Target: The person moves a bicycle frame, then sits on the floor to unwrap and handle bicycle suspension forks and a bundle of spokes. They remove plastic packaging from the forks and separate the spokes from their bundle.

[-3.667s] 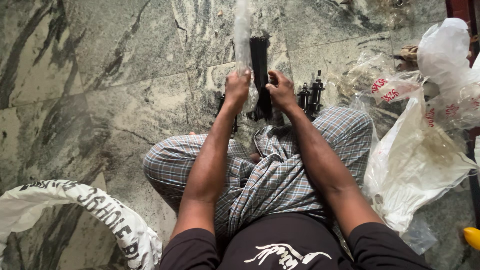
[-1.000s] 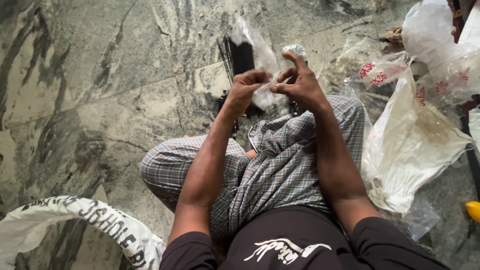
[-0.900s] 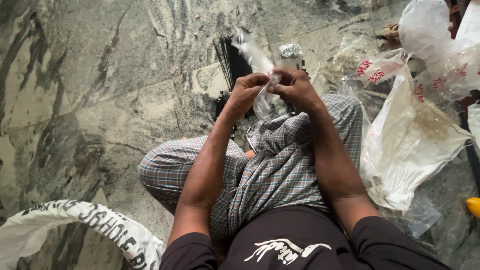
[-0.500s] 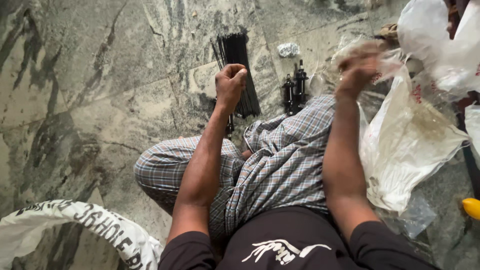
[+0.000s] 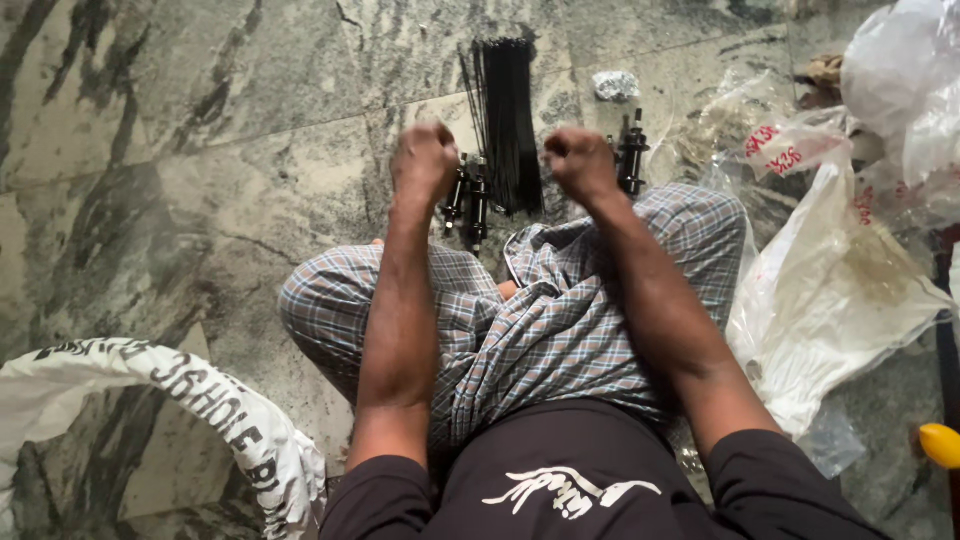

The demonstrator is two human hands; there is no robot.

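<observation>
I sit cross-legged on a grey-green marble floor. My left hand and my right hand are both closed into fists, held side by side above my knees, and nothing shows in either. Between them a bundle of thin black spokes lies on the floor, pointing away from me. Two black wheel hubs lie just right of my left fist. Another black hub stands right of my right fist.
A small crumpled wad of clear plastic lies beyond the spokes. Clear and white plastic bags pile up on the right. A white printed sack curls at lower left. A yellow object shows at the right edge.
The clear plastic wrap came off the spoke bundle. My right hand swung out to the bags on the right, then came back to the middle as a fist. My left hand stays closed.
</observation>
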